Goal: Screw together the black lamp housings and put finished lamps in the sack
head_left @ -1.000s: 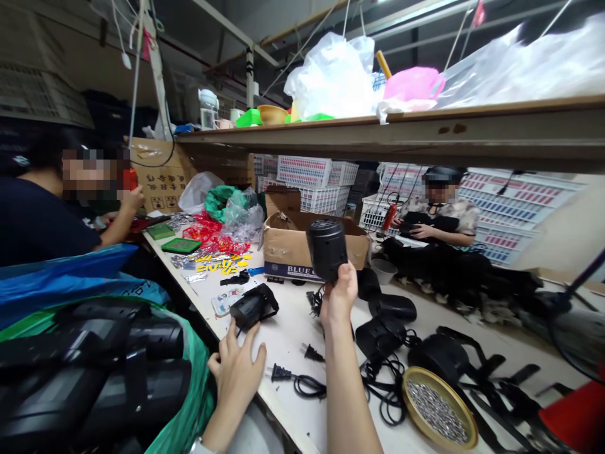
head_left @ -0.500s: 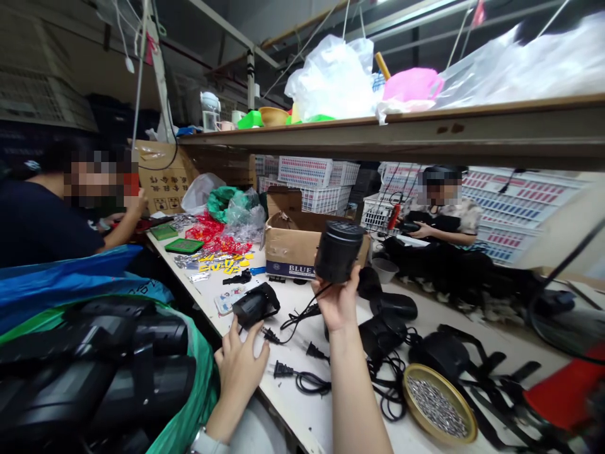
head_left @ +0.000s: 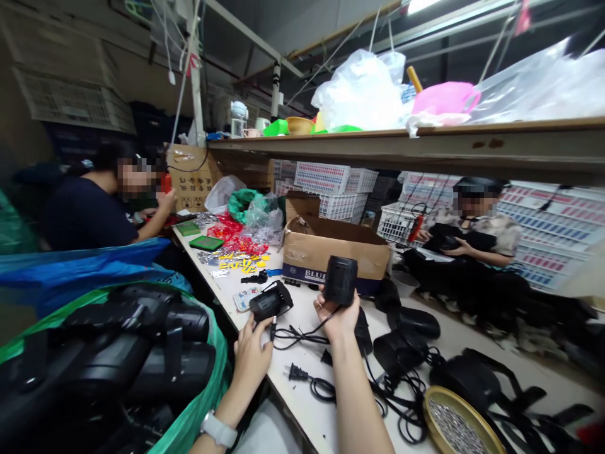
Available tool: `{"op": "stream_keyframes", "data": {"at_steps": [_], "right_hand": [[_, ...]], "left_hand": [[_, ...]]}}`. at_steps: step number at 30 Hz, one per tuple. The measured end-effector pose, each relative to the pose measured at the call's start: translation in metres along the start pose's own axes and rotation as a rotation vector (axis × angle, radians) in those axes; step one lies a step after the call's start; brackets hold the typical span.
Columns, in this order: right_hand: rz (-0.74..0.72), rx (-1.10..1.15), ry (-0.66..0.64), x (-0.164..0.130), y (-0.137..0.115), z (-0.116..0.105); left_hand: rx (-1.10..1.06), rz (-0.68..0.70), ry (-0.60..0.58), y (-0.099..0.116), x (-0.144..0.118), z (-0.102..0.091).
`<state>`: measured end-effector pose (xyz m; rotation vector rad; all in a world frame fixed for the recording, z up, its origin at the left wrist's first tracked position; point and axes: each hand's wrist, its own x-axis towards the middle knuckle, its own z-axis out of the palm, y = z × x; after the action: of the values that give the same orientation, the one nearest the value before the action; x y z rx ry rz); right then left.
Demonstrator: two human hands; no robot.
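Observation:
My right hand (head_left: 341,320) is closed around the lower part of a black cylindrical housing (head_left: 341,281), held upright above the table. A thin black cord trails from it to the left. My left hand (head_left: 254,352) lies at the table's near edge, fingers apart, their tips against a second black cylindrical housing with a bracket (head_left: 269,301), which lies on its side. A dark plug end is beside that hand's index finger. Below my right hand, a black two-pin plug (head_left: 297,372) and its coiled cord rest on the white table (head_left: 302,403).
An open cardboard box (head_left: 302,252) stands behind the housings. Black parts and cords lie to the right, near a gold bowl (head_left: 428,403) of small metal pieces. A green bag (head_left: 220,366) of black housings is at left. Two people sit across and left, under a shelf (head_left: 378,146).
My right hand has lowered the black housing and turned it so its top faces away more. My left hand stays by the second housing. The whole view has shifted left.

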<state>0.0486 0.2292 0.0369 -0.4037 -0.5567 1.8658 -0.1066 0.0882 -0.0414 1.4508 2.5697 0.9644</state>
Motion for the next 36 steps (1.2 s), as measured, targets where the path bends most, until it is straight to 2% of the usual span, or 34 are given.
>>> {"op": "stream_keyframes", "data": {"at_steps": [8,16,20,24,28,30,33,34,36], "right_hand": [[-0.074,-0.008,0.057,0.001,0.015,-0.025],[-0.073,-0.015,0.156,0.008,0.030,-0.039],[-0.048,-0.005,0.210,0.011,0.035,-0.045],[-0.030,-0.001,0.247,0.013,0.039,-0.047],[-0.026,-0.020,0.254,0.015,0.041,-0.046],[-0.040,-0.042,0.243,0.015,0.041,-0.043],[-0.072,-0.105,0.190,0.013,0.040,-0.037],[-0.078,-0.140,0.160,0.012,0.040,-0.034],[-0.087,-0.231,0.090,0.009,0.041,-0.027]], "left_hand": [[-0.045,0.037,-0.075,0.010,0.006,-0.008],[-0.225,-0.045,-0.009,0.005,0.015,-0.023],[-0.308,-0.067,0.006,0.013,0.034,-0.019],[-0.318,-0.081,0.008,0.018,0.064,-0.013],[-0.335,-0.058,0.117,0.018,0.086,-0.010],[-0.362,-0.030,0.221,0.021,0.084,-0.010],[-0.433,0.065,0.341,0.033,0.068,-0.011],[-0.472,0.117,0.339,0.038,0.061,-0.010],[-0.572,0.220,0.257,0.050,0.049,-0.008]]}}
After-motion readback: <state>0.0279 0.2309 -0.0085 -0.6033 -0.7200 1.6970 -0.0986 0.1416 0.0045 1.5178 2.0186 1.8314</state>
